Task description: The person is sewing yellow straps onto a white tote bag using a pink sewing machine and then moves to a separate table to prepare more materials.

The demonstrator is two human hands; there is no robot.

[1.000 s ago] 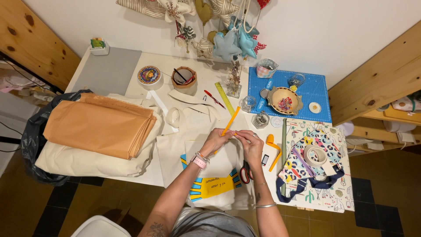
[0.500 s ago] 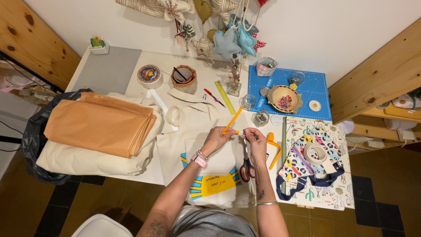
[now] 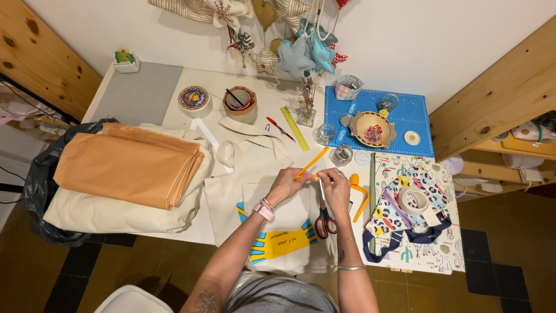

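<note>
My left hand (image 3: pixel 287 184) and my right hand (image 3: pixel 335 184) meet over cream fabric (image 3: pixel 255 194) near the table's front edge. The left hand grips the lower end of an orange pencil (image 3: pixel 311 163) that slants up to the right. The right hand's fingertips pinch at the same spot; what they pinch is too small to tell. Scissors with red and black handles (image 3: pixel 325 219) lie just below the right hand. A cream panel with a blue and yellow print (image 3: pixel 278 240) lies under my forearms.
Folded orange fabric (image 3: pixel 124 168) sits on cream cloth at the left. A blue cutting mat (image 3: pixel 376 122) holds a bowl (image 3: pixel 372 129) and small jars. A patterned bag (image 3: pixel 405 208) with a tape roll (image 3: pixel 413 200) lies right. A ruler (image 3: pixel 294 127) and tape dispenser (image 3: pixel 194 99) lie farther back.
Both hands have shifted slightly toward the far side of the table and drawn together at the pencil's lower end. The scissors now lie uncovered below the right hand.
</note>
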